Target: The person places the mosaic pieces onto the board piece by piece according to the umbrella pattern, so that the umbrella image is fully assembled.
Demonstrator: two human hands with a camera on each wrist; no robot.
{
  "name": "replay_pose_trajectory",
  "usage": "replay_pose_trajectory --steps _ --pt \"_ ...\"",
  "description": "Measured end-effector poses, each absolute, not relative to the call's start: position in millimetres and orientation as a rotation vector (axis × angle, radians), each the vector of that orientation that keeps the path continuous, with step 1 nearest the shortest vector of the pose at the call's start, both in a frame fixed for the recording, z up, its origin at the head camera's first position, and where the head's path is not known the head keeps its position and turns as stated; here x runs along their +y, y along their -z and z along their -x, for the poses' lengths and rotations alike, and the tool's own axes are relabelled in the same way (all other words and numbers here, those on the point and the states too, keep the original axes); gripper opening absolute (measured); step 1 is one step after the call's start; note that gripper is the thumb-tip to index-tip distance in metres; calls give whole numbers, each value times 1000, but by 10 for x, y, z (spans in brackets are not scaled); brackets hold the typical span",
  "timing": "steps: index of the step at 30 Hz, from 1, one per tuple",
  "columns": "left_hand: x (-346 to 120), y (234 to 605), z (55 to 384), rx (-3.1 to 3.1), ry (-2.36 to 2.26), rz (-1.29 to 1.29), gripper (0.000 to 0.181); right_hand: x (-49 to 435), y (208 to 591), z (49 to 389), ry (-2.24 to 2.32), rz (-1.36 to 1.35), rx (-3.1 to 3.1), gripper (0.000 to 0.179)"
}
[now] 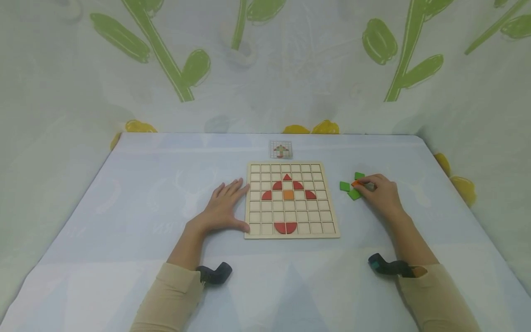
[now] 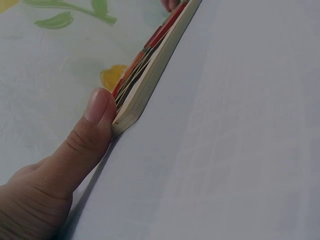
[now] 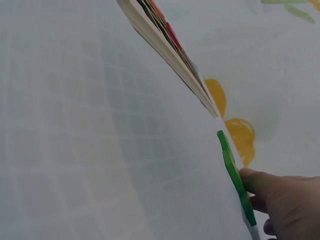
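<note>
A wooden grid board (image 1: 314, 216) lies at the middle of the table, holding several red pieces (image 1: 280, 228) and one orange square tile (image 1: 288, 195). My left hand (image 1: 221, 207) lies spread at the board's left side, its thumb touching the near left corner. In the left wrist view the thumb (image 2: 75, 150) presses against the board's edge. To the right of the board, my right hand (image 1: 381, 196) pinches a small orange tile (image 1: 355, 183) between thumb and fingers. Around it lie green tiles (image 1: 345, 186), partly overlapped by the fingers. The right wrist view shows them edge-on.
Behind the board lies a small pattern card (image 1: 280, 150) printed with a red, green and orange figure. A white sheet with green leaves hangs beyond the table's (image 1: 124, 184) far edge. Each wrist wears a black camera mount (image 1: 215, 274).
</note>
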State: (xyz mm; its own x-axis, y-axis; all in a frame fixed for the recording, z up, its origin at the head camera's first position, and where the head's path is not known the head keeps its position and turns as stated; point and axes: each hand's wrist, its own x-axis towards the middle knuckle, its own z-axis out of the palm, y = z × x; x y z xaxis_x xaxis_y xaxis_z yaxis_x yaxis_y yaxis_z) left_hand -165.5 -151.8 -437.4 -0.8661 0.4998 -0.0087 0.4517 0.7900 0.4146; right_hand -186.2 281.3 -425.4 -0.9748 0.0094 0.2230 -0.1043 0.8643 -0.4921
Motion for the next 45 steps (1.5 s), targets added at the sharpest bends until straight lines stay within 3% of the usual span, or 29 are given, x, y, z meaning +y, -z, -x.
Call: replay_pose_trajectory --steps 19,32,45 --pt "-1531 4386 1665 2857 -612 -772 120 2757 4253 1888 -755 -132 -2782 26" --pt "-1521 4351 1644 2868 -613 -800 119 2574 4277 1911 -803 -435 -2585 16" --pt "-1534 4365 1641 2861 -609 -803 120 2365 4282 1896 -783 -654 -2439 18"
